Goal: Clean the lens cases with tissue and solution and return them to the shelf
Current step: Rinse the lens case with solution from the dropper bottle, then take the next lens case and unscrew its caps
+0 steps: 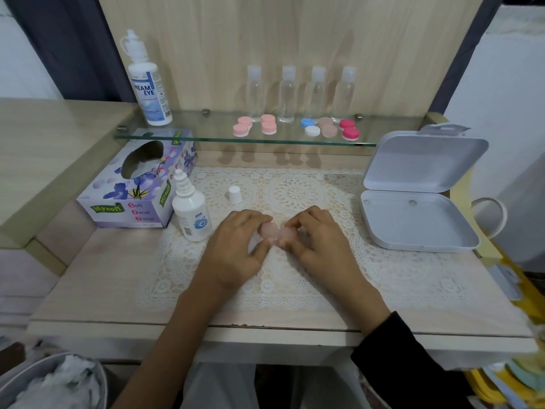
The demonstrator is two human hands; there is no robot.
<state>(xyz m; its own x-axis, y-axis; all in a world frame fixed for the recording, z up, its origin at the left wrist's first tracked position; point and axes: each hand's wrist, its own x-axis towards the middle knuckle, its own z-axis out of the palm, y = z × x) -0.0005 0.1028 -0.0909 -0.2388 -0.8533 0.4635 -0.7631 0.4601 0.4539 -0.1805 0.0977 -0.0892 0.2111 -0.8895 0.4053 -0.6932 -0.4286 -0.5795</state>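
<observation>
A pale pink lens case (276, 231) lies low over the lace mat (295, 187), held from both ends. My left hand (236, 246) grips its left cap and my right hand (318, 240) grips its right cap. An uncapped small solution bottle (191, 214) stands just left of my left hand, its white cap (235, 194) on the mat behind. The tissue box (135, 184) sits at the left. On the glass shelf (206, 134) lie several lens cases: two pink (242, 126) (268, 124), one blue and white (310, 127), one beige (327, 126), one magenta (349, 129).
A large solution bottle (147, 84) stands on the shelf's left end, and several clear travel bottles (300, 93) line its back. An open white hinged box (418, 190) sits at the right. A bin with used tissue (62, 382) is at the lower left.
</observation>
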